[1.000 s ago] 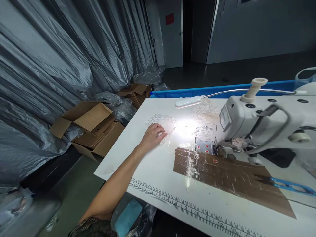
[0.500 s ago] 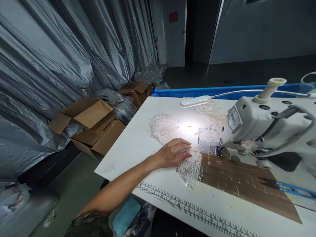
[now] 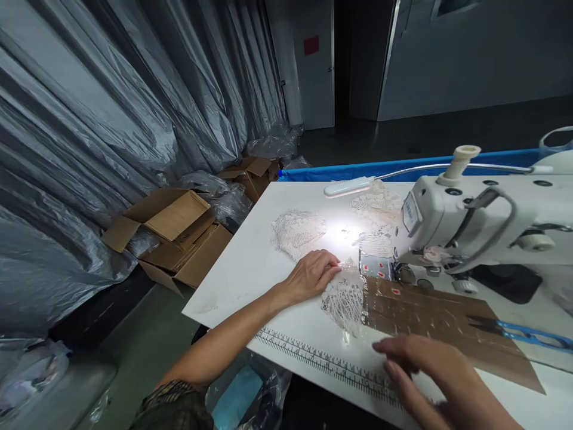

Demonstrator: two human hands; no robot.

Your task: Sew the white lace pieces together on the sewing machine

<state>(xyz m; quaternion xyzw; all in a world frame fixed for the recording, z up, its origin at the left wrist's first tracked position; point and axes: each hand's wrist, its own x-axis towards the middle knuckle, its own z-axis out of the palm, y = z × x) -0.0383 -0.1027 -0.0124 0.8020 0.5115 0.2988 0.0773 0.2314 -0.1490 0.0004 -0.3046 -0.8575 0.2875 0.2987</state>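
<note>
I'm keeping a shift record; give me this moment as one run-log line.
left hand: touching lace piece; right hand: open, near ruler scale; blue-handled snips: blades on brown sheet; sewing machine: right of lace piece

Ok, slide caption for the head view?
Left hand touching a lace piece near the sewing machine, right hand open.

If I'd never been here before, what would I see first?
Probably the dazzling glow on the smooth white tabletop, just below the slim white stick-shaped lamp. Next, perhaps the big white sewing machine on the right and the shiny silver pleated curtain on the left. Then the two bare hands: the left hand at a whitish lacy cloth piece, the right hand at the tabletop's near side.
</note>
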